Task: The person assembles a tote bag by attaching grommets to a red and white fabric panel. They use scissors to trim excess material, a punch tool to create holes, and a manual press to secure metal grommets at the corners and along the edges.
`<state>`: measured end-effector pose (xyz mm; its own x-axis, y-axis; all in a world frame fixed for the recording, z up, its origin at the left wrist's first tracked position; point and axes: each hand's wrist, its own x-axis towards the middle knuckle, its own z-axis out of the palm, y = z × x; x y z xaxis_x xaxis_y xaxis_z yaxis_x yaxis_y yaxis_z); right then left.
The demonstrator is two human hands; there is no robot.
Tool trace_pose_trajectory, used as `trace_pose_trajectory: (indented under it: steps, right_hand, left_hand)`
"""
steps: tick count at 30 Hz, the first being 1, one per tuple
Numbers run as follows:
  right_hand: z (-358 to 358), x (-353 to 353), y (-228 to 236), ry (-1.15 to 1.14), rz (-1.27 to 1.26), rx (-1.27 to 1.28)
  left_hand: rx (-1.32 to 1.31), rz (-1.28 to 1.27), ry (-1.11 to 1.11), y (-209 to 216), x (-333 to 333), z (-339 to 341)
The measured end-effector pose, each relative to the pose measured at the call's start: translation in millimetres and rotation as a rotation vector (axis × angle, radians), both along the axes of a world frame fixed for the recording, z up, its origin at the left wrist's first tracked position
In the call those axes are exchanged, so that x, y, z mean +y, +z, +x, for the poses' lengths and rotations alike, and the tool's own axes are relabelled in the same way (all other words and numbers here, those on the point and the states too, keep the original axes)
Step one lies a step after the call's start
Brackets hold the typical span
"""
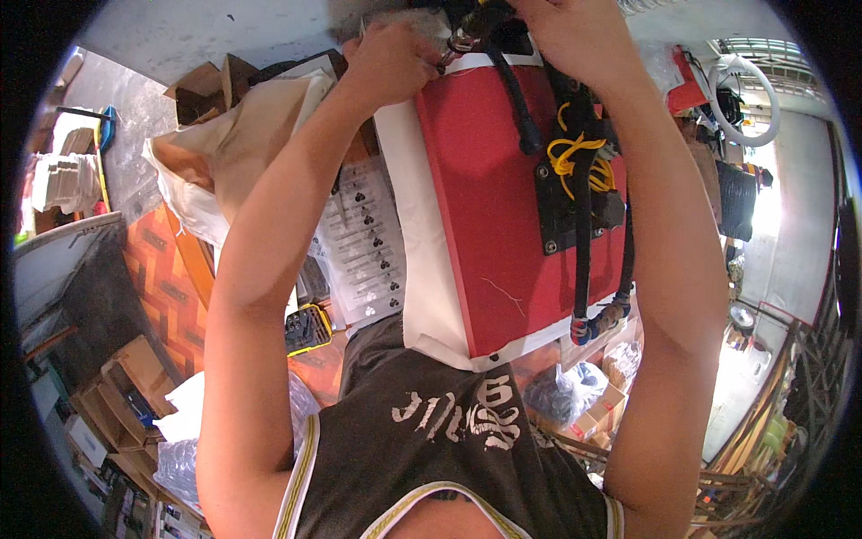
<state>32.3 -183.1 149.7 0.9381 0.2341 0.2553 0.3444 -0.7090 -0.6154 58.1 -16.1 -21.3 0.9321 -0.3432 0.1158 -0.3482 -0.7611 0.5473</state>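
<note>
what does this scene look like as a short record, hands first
left hand: near the top edge, by a metal fitting; grip unclear
right hand: cut off by the top edge; grip unclear
centre: red board
yellow cord: looped over the board
left of board: printed sheet
far right: white ring

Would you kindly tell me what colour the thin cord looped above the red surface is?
The thin cord is yellow; it shows best in the head view.
</note>
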Motion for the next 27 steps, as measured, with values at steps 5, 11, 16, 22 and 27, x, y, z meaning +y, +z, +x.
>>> trace_pose_trajectory:
  steps: [5, 11, 16, 22, 27]
  right_hand:
    - [18, -9, -22, 0.077, -0.277, -0.536]
    - [12, -1, -9, -0.015, -0.221, -0.192]
    - [18, -3, -21, 0.049, -0.208, -0.347]
    - [18, -3, -24, 0.079, -0.175, -0.409]
    - [20, -2, -29, 0.092, -0.186, -0.455]
  left_hand:
    - [0.038, -0.012, 0.006, 0, -1, 1]
    - [0.025, -0.034, -0.092, -8, 2, 8]
    - [0.106, -0.187, -0.099, -5, 6, 11]
    - [0.042, -0.579, -0.242, 7, 5, 9]
    - [-0.04, -0.57, -0.142, 3, 1, 1]
